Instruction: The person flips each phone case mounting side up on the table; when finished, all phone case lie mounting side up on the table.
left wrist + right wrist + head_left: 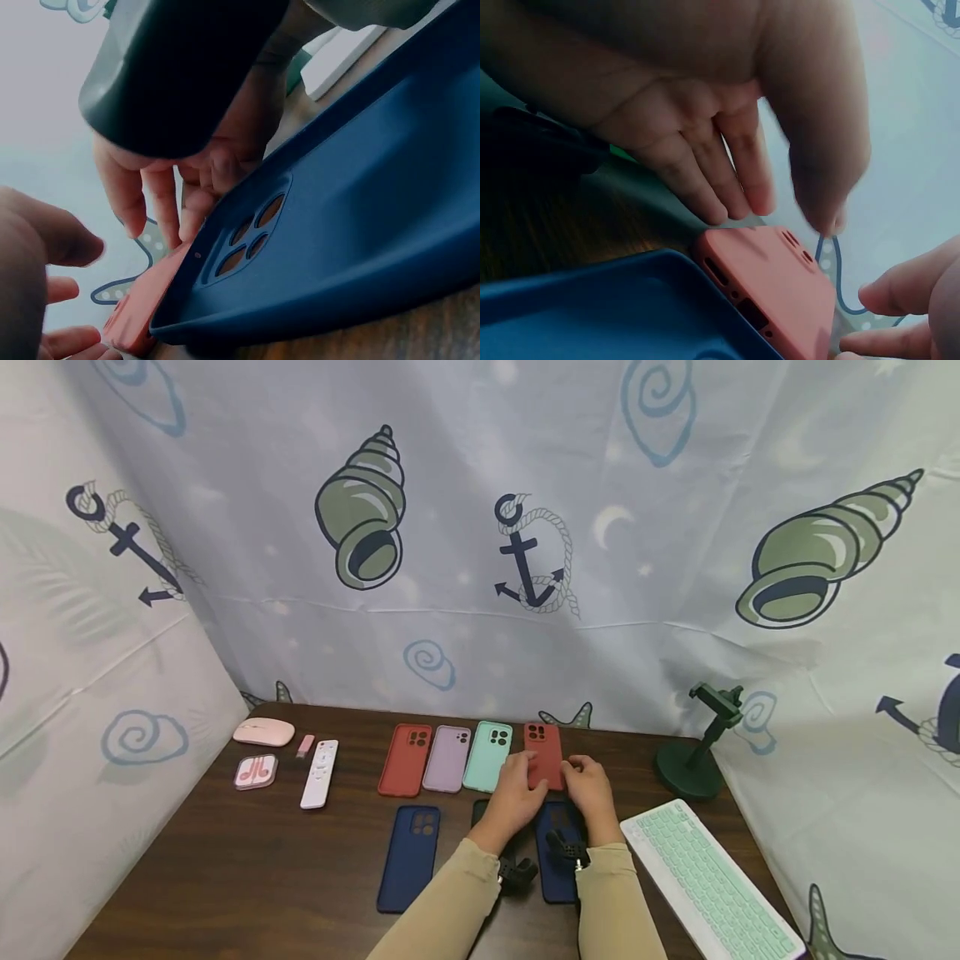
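A red phone case (546,752) lies at the right end of the back row, between my two hands. My left hand (513,797) is at its left side, fingers loosely bent. On its right side is my right hand (592,789), with relaxed fingers close to the edge. In the right wrist view, the right-hand fingers (705,169) hang just above the red case (772,281), apparently apart from it. A dark blue phone case (555,881) lies under the right wrist. The left forearm mostly hides a black case (480,811).
Left of the hands lie mint (487,760), lilac (447,760) and red (403,764) cases, with another blue case (405,868) nearer. A green stand (693,768) and keyboard (712,877) are right. A mouse (264,732), earphone box (256,772), USB stick (305,746) and remote (320,774) are left.
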Demonstrator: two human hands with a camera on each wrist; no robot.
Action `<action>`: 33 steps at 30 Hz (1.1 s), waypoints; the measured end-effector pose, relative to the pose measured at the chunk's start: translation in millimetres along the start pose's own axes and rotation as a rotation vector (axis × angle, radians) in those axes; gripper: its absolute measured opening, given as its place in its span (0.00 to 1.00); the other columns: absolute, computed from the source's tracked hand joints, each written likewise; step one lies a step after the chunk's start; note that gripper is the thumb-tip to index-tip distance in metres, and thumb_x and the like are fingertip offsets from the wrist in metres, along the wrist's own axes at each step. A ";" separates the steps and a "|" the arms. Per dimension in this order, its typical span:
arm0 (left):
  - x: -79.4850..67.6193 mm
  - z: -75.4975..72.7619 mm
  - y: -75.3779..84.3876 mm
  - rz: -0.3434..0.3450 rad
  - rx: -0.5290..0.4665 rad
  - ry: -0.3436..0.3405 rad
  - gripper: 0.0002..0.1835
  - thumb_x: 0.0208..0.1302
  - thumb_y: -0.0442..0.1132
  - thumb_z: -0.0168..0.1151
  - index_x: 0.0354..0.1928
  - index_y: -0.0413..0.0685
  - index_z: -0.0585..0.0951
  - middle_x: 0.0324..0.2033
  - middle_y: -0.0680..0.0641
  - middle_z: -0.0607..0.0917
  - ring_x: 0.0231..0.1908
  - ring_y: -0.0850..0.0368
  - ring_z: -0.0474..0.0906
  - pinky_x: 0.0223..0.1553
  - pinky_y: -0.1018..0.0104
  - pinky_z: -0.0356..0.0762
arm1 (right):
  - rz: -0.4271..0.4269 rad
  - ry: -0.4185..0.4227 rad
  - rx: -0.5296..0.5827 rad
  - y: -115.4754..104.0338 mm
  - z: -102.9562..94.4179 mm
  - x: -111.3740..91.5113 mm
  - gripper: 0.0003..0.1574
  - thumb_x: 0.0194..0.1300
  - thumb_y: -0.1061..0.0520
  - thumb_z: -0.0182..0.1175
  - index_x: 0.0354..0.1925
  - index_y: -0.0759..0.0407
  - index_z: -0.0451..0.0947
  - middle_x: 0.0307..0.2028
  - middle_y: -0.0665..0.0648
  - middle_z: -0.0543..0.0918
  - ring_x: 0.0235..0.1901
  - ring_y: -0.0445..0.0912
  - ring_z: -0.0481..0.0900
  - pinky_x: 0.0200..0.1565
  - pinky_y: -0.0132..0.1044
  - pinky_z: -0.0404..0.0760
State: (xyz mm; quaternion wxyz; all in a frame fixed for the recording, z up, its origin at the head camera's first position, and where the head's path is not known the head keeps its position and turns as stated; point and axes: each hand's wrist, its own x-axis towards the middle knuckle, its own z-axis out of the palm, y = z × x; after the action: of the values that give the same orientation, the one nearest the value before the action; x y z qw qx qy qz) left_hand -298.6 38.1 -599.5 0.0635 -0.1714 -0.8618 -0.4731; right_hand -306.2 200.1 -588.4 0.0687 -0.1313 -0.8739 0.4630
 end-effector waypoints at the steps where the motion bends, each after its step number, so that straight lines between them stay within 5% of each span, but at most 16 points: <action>1: -1.1 0.7 -0.4 0.017 0.033 -0.003 0.28 0.70 0.41 0.61 0.69 0.43 0.70 0.66 0.38 0.71 0.64 0.44 0.71 0.62 0.49 0.74 | -0.005 -0.009 -0.012 0.0 -0.3 0.1 0.26 0.74 0.48 0.55 0.60 0.64 0.78 0.39 0.63 0.85 0.30 0.48 0.81 0.34 0.37 0.75; 8: -7.9 3.1 -2.5 0.038 0.163 -0.038 0.27 0.70 0.43 0.61 0.68 0.43 0.72 0.70 0.37 0.70 0.70 0.42 0.67 0.66 0.47 0.71 | 0.013 -0.054 0.011 1.0 3.2 -0.2 0.24 0.74 0.49 0.55 0.58 0.63 0.80 0.31 0.61 0.84 0.22 0.46 0.77 0.24 0.36 0.73; 25: -4.3 4.3 -3.9 0.022 0.171 -0.031 0.26 0.71 0.44 0.61 0.68 0.45 0.73 0.66 0.41 0.73 0.67 0.46 0.70 0.65 0.50 0.73 | -0.011 0.007 0.145 0.4 1.8 -2.8 0.17 0.75 0.54 0.53 0.55 0.60 0.78 0.36 0.61 0.82 0.22 0.45 0.77 0.27 0.37 0.74; 33: -3.8 5.1 -3.7 0.030 0.135 0.000 0.24 0.73 0.51 0.59 0.64 0.46 0.76 0.61 0.42 0.76 0.57 0.49 0.73 0.54 0.54 0.77 | -0.090 0.078 0.231 -3.4 0.7 -2.7 0.11 0.72 0.56 0.59 0.49 0.60 0.80 0.33 0.59 0.83 0.21 0.43 0.76 0.28 0.35 0.76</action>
State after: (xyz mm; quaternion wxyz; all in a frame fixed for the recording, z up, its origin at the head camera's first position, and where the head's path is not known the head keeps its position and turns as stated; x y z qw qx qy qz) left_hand -296.1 39.7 -606.2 0.0820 -0.1797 -0.8890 -0.4131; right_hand -304.3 196.9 -586.0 0.1378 -0.1012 -0.8163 0.5517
